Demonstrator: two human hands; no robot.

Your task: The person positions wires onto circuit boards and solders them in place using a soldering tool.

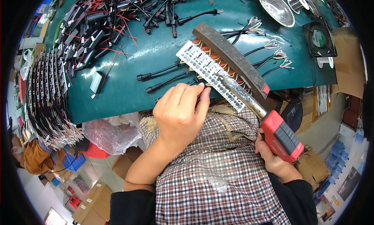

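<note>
Right hand (272,157) gripping red soldering iron (269,123) over white strip (210,73); left hand (181,112) curled beside black cables (163,79), grasp unclear.

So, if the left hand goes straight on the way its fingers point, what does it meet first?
Probably the white perforated strip. The left hand has its fingers pointing up and right, almost at the strip's edge, though depth is unclear.

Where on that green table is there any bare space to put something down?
Bare green table lies between the black wire heap and the white perforated strip, and along the front edge near the small white part. The back and left are crowded.
</note>
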